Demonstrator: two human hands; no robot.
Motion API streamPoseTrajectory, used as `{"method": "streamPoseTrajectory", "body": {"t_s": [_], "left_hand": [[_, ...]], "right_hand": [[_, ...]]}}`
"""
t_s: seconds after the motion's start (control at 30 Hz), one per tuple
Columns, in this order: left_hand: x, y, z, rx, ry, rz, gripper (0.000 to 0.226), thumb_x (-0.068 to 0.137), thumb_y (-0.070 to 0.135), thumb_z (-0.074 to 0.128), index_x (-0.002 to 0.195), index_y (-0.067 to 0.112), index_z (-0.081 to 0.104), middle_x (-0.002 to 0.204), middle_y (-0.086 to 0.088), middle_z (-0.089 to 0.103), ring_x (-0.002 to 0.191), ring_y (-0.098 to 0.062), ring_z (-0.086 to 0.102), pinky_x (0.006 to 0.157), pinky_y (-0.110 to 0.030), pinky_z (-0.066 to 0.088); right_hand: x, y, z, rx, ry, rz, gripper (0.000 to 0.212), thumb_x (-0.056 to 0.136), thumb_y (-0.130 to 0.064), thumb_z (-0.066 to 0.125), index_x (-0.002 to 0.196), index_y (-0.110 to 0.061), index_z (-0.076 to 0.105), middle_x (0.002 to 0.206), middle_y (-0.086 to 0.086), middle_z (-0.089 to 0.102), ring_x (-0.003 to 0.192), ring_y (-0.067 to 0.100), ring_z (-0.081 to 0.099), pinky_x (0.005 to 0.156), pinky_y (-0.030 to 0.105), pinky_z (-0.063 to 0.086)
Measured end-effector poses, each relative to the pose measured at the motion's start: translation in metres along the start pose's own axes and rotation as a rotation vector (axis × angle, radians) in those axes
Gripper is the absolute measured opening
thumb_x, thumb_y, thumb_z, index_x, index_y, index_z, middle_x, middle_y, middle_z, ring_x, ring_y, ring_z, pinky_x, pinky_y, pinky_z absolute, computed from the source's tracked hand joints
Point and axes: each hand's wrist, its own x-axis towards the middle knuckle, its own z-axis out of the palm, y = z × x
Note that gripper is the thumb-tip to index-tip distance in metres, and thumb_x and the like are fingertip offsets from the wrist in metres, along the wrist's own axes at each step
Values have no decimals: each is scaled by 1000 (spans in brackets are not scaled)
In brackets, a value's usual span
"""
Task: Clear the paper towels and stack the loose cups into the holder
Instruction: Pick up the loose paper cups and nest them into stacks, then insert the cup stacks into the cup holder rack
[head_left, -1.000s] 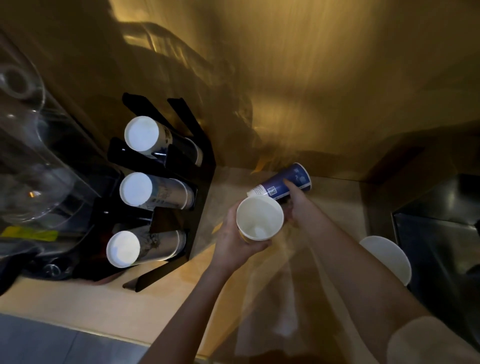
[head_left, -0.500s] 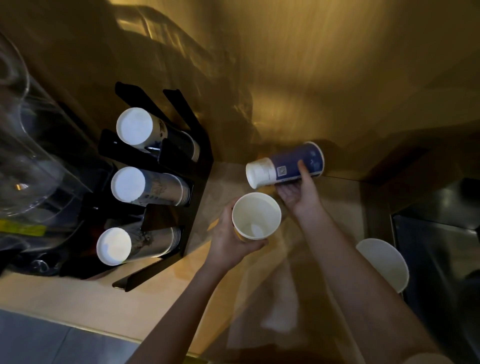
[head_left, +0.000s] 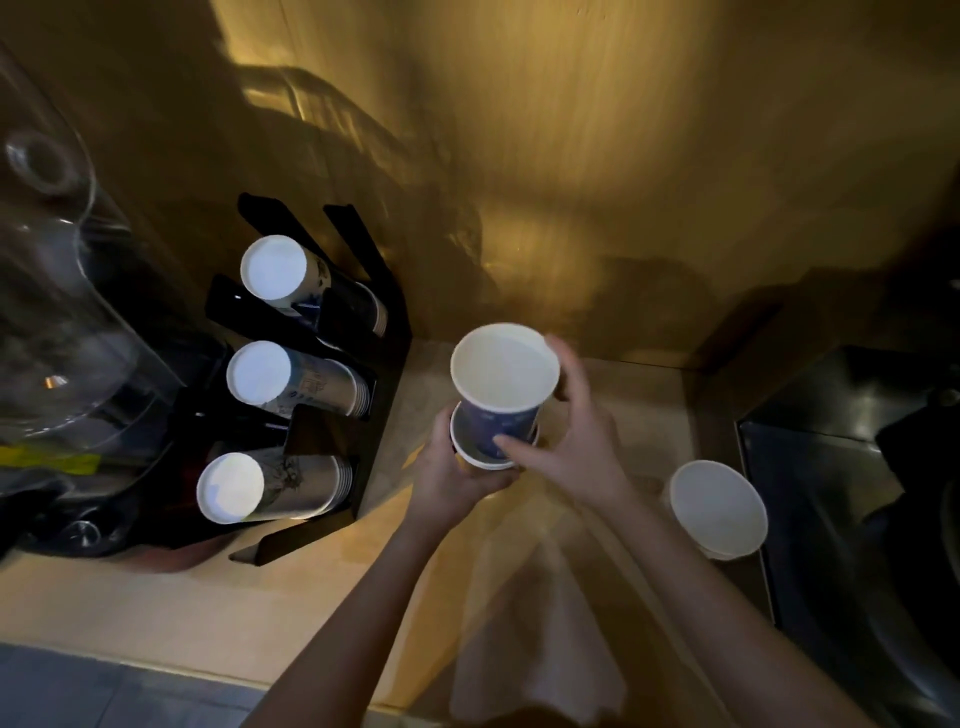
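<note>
The right hand (head_left: 566, 441) grasps a dark blue paper cup with a white inside (head_left: 501, 400), fingers on its far rim and thumb on its near wall, and holds it seated part-way into a second, pale-rimmed paper cup (head_left: 480, 457) that the left hand (head_left: 457, 478) grips from below and from the left. Both cups stand mouth-up above the tan wooden worktop (head_left: 156, 603), just right of the black three-row cup holder (head_left: 384, 364), whose rows each hold a lying stack of paper cups with white bases facing the camera. The step in hand appears to be nesting the loose cups into one another before they go to the holder; the blue cup does not look fully seated, so the next move probably calls for pressing it straight down, then turning the pair sideways to slide onto one of the stacks. A third loose white paper cup (head_left: 719, 509) stands on the worktop well to the right, beyond the right forearm. A pale, crumpled paper towel (head_left: 535, 639) lies on the worktop between the forearms, not yet cleared.
</note>
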Motion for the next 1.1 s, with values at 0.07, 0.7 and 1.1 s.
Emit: {"method": "streamPoseTrajectory", "body": {"t_s": [0.07, 0.7, 1.1], "left_hand": [[-2, 7, 0, 22, 34, -22, 90, 57, 20, 87, 130, 22, 35, 118, 12, 49, 110, -3, 46, 78, -2, 41], [-8, 110, -86, 473, -230, 613, 77, 65, 16, 80, 132, 11, 42, 137, -13, 45, 132, -24, 39, 106, -41, 41], [-35, 107, -210, 991, 47, 971, 63, 84, 5, 56, 137, 29, 31, 144, -24, 36, 126, -30, 41, 97, -39, 44]], "right_hand": [[-7, 6, 7, -181, -27, -4, 90, 64, -43, 74, 139, -29, 27, 137, -6, 48, 123, 15, 45, 100, 34, 44], [0, -45, -12, 745, -294, 782, 76, 77, -75, 31, 96, -9, 62, 58, 16, 66, 44, 29, 61, 44, 26, 50], [14, -129, 34, 890, -362, 213, 89, 33, -39, 92, 113, -21, 56, 102, 0, 74, 88, 19, 71, 70, 38, 60]]}}
